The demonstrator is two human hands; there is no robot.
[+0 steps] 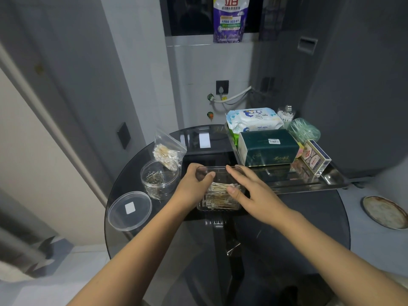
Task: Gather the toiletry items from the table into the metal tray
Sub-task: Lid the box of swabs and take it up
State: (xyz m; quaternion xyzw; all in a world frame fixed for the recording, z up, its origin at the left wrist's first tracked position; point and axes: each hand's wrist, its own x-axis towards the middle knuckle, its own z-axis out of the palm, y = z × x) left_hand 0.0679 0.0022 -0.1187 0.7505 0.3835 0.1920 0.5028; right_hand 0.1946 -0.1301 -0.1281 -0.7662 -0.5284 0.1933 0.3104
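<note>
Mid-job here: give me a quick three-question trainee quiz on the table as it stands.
1. True or false: the tissue box is already in the metal tray.
2. What are both hands, left hand and right hand, on?
A. wipes pack
B. clear swab box
C. card deck
3. Fill in: the round jar stands open; its ____ lies flat on the table beside it.

Key: 1 true; 2 B; 3 lid.
</note>
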